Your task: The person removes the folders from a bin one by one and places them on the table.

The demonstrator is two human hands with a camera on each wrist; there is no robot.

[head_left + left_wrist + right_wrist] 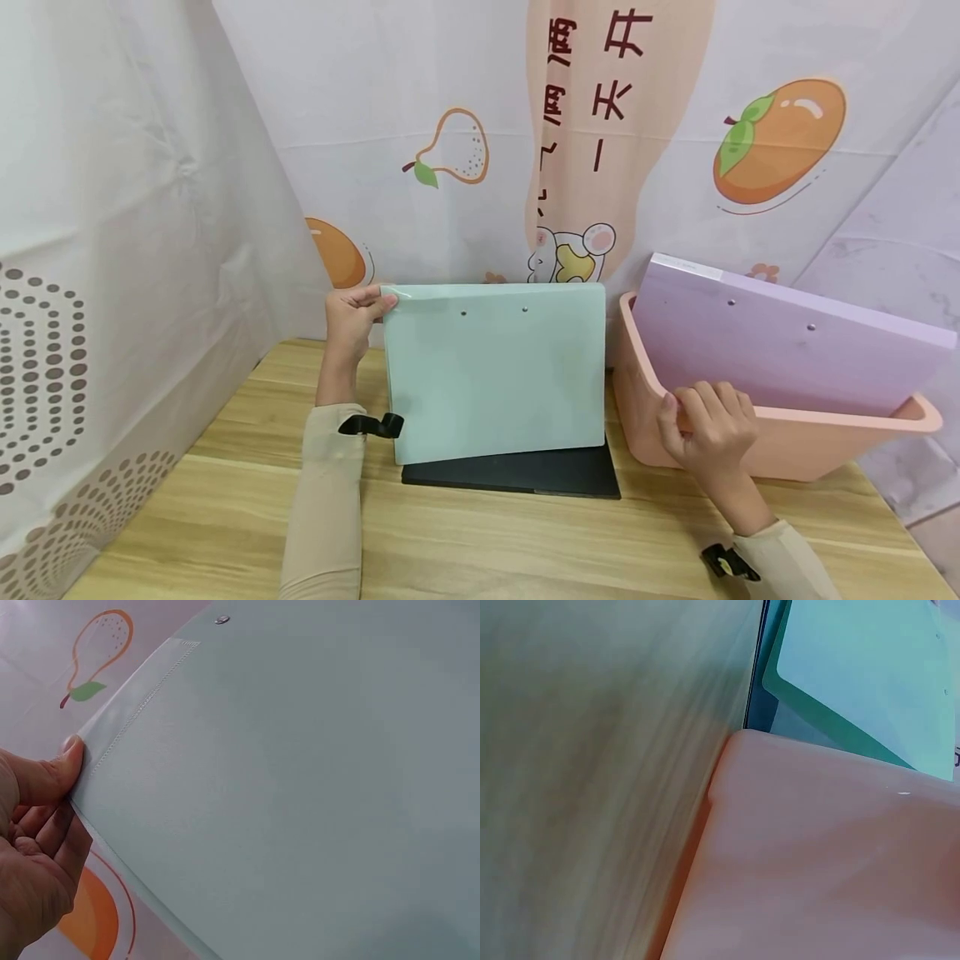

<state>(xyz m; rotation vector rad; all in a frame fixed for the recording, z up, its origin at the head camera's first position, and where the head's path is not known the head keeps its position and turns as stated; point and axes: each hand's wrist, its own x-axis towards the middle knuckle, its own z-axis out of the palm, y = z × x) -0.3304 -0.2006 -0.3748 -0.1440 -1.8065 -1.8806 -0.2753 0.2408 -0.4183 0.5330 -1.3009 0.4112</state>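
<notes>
Your left fingers (366,294) pinch the mint folder (495,375), centre, blocking part of a black slab (517,477). Right: your right fingers (712,400) grip the pink bin's (810,450) near rim; purple folder (795,350) juts out.

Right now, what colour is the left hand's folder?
The file folder is pale mint green, clearest in the head view.

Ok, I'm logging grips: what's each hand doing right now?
Left hand: holding green folder by a corner.
Right hand: holding pink bin by its rim.
</notes>
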